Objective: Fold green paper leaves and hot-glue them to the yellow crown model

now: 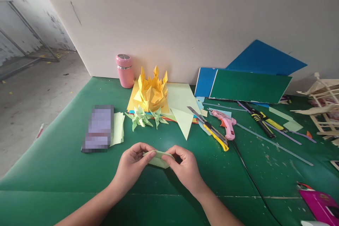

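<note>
A pale green folded piece of paper [159, 161] is held between my two hands, above the green tabletop. My left hand [136, 160] pinches its left end between thumb and fingers. On the right end, my right hand [182, 162] grips it the same way, thumb on the near side. Beyond my hands lie several light green folded paper flowers [143, 117]. Behind them a yellow-orange folded paper crown shape [151, 93] stands on a stack of coloured paper. A pale green paper triangle [183, 122] hangs over the stack's near edge.
Left are a blurred phone-like slab [99, 129], green paper slips [118, 129] and a pink flask [125, 72]. Right are a yellow utility knife [212, 132] with its blade out, a pink glue gun [225, 123] with a black cord, pliers [261, 122], glue sticks and a wooden model [324, 107].
</note>
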{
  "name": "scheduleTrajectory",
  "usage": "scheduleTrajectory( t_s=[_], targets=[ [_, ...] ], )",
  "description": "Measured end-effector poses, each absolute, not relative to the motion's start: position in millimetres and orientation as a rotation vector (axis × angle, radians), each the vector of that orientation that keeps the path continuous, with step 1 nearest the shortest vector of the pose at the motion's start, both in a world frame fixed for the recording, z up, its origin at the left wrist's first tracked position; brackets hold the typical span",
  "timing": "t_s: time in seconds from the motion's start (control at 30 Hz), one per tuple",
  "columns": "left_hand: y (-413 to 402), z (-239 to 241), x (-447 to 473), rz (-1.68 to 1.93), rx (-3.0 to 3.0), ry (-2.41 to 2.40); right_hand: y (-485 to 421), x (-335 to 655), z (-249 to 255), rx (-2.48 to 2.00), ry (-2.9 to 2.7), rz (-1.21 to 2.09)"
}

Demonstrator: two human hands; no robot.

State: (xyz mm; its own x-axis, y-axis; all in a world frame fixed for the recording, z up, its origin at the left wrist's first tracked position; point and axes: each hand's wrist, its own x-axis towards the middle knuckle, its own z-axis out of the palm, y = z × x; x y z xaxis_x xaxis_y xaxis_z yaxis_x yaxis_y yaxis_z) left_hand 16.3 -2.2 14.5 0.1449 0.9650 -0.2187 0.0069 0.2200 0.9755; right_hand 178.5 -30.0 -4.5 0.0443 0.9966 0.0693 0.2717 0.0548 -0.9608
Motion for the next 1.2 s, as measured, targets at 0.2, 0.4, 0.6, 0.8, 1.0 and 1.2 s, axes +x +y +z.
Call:
scheduleTrajectory(
  t_s=[0.2,0.4,0.6,0.8,1.0,1.2],
  targets=[
    [-3.0,14.9,15.3,0.964,0.969,1.093,-28.9,178.1,-7.8,-1.335,-1.421,0.966],
    [-1.6,13.6,14.6,0.942,0.953,1.074,-28.8,176.7,-6.0,-1.316,-1.401,0.967],
    [5.5,10.0,9.3,0.963,1.391,1.233,-28.2,181.2,-6.0,-1.381,-1.346,0.950],
    [12.3,11.6,-1.4,0.959,1.843,1.189,-24.5,187.8,-7.1,-1.215,-1.568,0.692],
    [17.6,10.8,-10.0,0.850,2.365,0.885,-19.8,200.6,-8.2,-1.073,-1.907,0.417],
    [14.9,16.7,-10.9,0.611,2.494,0.830,-20.3,204.7,-9.9,-1.158,-2.046,0.357]
  ],
)
